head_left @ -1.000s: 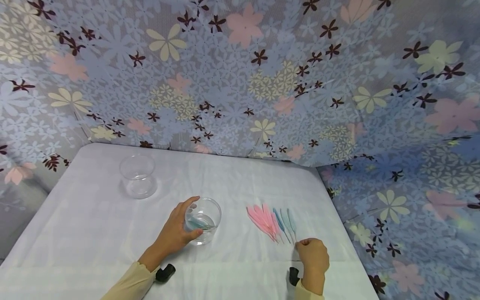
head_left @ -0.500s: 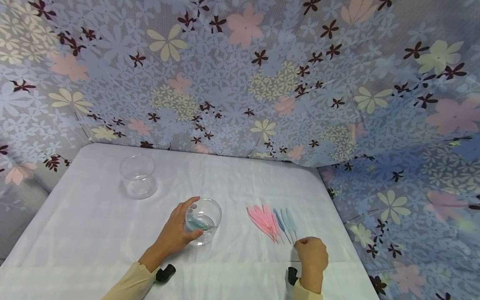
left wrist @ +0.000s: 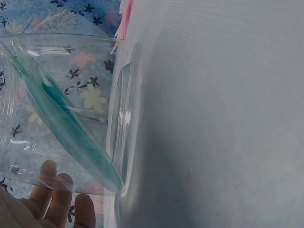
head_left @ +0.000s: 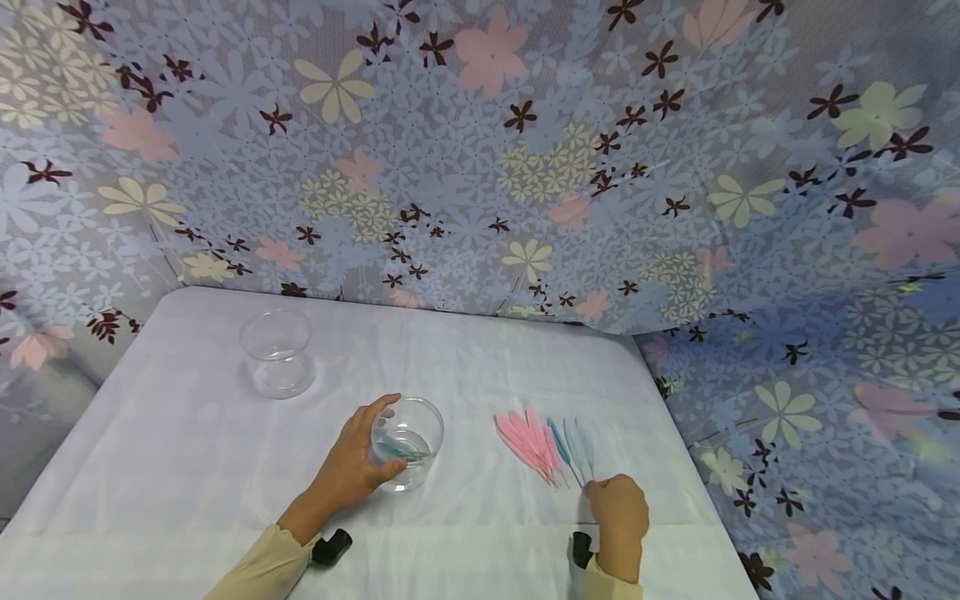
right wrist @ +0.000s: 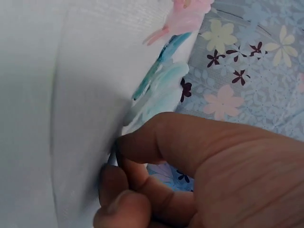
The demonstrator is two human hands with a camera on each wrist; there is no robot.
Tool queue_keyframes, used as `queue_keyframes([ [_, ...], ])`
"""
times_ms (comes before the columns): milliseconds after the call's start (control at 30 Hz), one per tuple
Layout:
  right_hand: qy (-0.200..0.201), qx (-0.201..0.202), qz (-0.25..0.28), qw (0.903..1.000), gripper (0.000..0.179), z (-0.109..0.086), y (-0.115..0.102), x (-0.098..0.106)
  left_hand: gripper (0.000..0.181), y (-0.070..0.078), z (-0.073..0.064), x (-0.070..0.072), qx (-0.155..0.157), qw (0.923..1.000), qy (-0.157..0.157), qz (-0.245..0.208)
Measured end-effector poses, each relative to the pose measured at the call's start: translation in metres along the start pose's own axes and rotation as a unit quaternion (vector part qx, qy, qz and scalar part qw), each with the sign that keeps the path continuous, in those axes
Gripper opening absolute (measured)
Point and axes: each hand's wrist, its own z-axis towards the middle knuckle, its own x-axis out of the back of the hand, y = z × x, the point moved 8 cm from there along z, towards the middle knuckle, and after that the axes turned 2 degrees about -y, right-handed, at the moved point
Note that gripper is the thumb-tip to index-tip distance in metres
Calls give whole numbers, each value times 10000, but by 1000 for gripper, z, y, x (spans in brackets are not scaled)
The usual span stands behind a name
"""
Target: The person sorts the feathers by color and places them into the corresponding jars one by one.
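My left hand [head_left: 352, 458] grips the side of a clear plastic cup [head_left: 426, 408] near the middle of the table. Teal feathers [left wrist: 61, 118] lean slantwise inside that cup, tips down toward its base in the left wrist view. At the right, my right hand [head_left: 619, 507] pinches the quill end of a pale blue feather [head_left: 583, 442] between thumb [right wrist: 142, 142] and forefinger. Close beside it lies a darker blue feather [head_left: 558, 442]. Several pink feathers [head_left: 528, 442] lie fanned out to the left of the blue ones.
Another clear cup [head_left: 281, 379] stands toward the back left of the white-covered table [head_left: 187, 467]. Behind and to the right hangs a flowered cloth [head_left: 465, 167]. Black wrist mounts [head_left: 331, 547] sit by both sleeves.
My right hand has slid slightly left at the quills, and the pale blue feathers now lie closer together. The left hand and cup stay in place.
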Motion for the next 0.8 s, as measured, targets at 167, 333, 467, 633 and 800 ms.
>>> queue_keyframes([
  [167, 235, 8, 136, 9996, 26, -3, 0, 1, 91, 1, 0, 0, -65, 10000, 5, 17],
  [333, 558, 168, 305, 9978, 22, -6, -4, 6, 90, 1, 0, 1, -67, 10000, 23, 23],
  [467, 670, 170, 299, 9972, 22, -7, -3, 10, 90, 3, 0, 1, -87, 10000, 17, -30],
  [633, 686, 65, 142, 9975, 23, -7, -1, 14, 90, 4, -1, 1, -102, 9999, 15, -57],
  [800, 637, 29, 124, 9979, 18, -6, -2, 15, 90, 4, 0, 2, -93, 9999, 38, -72],
])
